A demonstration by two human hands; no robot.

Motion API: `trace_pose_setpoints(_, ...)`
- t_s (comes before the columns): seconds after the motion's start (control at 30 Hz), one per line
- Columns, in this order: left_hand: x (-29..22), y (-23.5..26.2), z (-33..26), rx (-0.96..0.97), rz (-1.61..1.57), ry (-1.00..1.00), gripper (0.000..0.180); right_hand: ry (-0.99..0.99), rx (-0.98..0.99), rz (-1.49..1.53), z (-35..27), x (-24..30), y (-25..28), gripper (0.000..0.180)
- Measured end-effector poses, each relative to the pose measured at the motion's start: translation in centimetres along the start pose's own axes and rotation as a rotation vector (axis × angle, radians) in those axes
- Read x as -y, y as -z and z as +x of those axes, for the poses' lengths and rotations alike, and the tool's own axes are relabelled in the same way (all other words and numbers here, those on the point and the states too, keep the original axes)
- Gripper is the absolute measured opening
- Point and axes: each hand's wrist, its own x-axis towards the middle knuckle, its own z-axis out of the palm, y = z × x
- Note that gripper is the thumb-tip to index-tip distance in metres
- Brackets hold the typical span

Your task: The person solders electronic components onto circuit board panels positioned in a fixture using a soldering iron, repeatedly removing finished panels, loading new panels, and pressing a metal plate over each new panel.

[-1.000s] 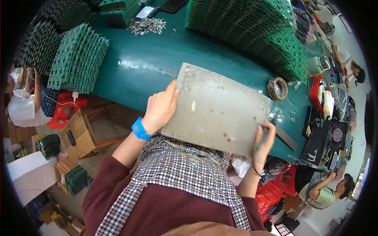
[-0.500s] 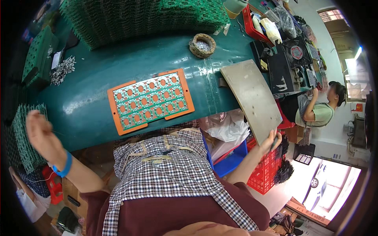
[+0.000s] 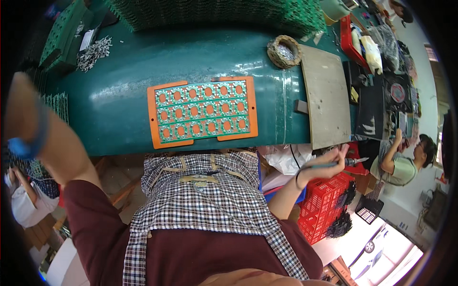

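My left hand, smeared by motion, is raised at the far left beyond a blue wristband; its fingers cannot be made out. At the near right, my right hand is closed around a slim tool with a dark green handle and a pale pointed end. Its fingertips are close to the near edge of a flat grey-brown board; whether they touch it I cannot tell. In front of me an orange tray lies on the table, bearing green circuit boards with rows of oval openings.
Stacked green panels rise along the back of the green table. A round tape-like ring holds small shiny bits. Small pale parts lie in a heap at left. Red crates stand at right, near a seated person.
The grey-brown board has swung from slanting over the table's front edge to lying straighter at the right. My right hand has come off it. My left hand has moved up and outward.
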Motion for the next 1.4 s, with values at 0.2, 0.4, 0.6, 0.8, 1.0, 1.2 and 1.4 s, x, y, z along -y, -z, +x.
trace_pose_setpoints(0.2, -8.3, -12.6, -10.2, 0.556, -0.170, 0.306, 0.012, -0.252, 0.537, 0.587, -1.6, 7.2, -0.7, 0.072)
trace_pose_setpoints(0.4, -10.5, -13.8, -12.0, 0.740, -0.083, 0.544, 0.007, -0.074, 1.048, 0.685, 1.5, 9.4, -3.9, 0.044)
trace_pose_setpoints(0.6, -10.6, -14.2, -11.8, 0.823, -0.135, 0.629, 0.012, -0.189, 1.042, 0.703, 1.7, 10.6, -4.9, 0.016)
trace_pose_setpoints(0.8, -10.6, -14.5, -12.0, 0.817, -0.160, 0.693, 0.013, -0.020, 1.035, 0.716, 1.7, 11.5, -6.0, 0.013)
trace_pose_setpoints(1.0, -10.4, -14.2, -12.3, 0.818, -0.164, 0.651, 0.014, 0.016, 1.060, 0.721, 1.6, 12.2, -6.0, 0.013)
trace_pose_setpoints(1.2, -10.2, -14.4, -12.1, 0.827, -0.176, 0.599, 0.016, 0.048, 1.053, 0.697, 1.6, 12.4, -6.1, 0.012)
trace_pose_setpoints(1.4, -10.2, -13.1, -11.9, 0.716, -0.131, 0.627, 0.015, -0.011, 0.971, 0.709, 2.2, 12.2, -5.4, 0.012)
